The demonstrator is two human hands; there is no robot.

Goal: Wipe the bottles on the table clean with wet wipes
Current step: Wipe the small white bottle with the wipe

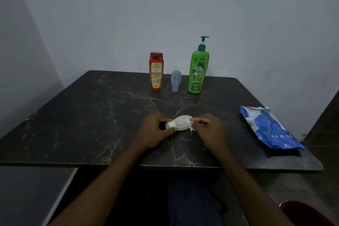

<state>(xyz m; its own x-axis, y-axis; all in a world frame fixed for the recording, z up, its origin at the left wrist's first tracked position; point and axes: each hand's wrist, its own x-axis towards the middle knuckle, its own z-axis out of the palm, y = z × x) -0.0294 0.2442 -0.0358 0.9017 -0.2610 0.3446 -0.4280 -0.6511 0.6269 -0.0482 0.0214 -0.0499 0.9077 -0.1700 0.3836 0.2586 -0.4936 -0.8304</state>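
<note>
Two bare forearms reach in from the bottom edge over the near rim of a dark, marble-veined desk [91,115], where a person seated at its front works on a small white bottle [180,124]. The bottle lies on its side near the middle of the front half of the desk, cap pointing left. The left hand [156,127] has its grip closed round the cap end, fingers curled over the neck. The right hand [209,128] pinches a crumpled white wet wipe [192,129] in its grip against the bottle's base end. Off to the right, well apart from the hands and near the desk's right edge, lies a blue-and-white pack of wet wipes [269,128], its wrapper creased. Farther back, three more bottles stand upright in a row near the far edge: a red bottle [156,71] with a red cap on the left, a small grey-blue bottle [175,80] resting cap-down in the middle, and a tall green pump bottle [198,71] labelled "Vatika" on the right. Behind them rises a plain grey-blue wall [165,14].
</note>
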